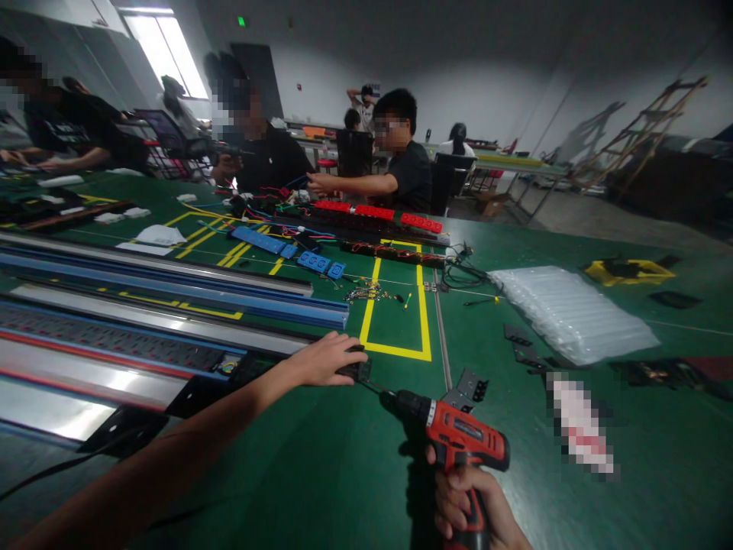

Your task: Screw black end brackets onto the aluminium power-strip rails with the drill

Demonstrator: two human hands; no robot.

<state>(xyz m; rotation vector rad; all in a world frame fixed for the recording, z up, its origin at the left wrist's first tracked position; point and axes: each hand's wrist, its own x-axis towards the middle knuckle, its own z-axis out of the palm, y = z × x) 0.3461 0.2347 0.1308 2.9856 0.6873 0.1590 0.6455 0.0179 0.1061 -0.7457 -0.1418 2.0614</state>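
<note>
Right hand [470, 498] wrapped round the drill [468, 437], your left hand's [327, 360] grip closed over the dark bar end [363, 371] on the bench [309, 466]; if torque twists it, the bit [373, 388] could skid toward your fingers.

I can read no words or numbers: the pale lettering [73, 131] on a co-worker's dark shirt [98, 121] is blurred, and the green lit sign [241, 21] high on the wall [486, 69] is too small.
</note>
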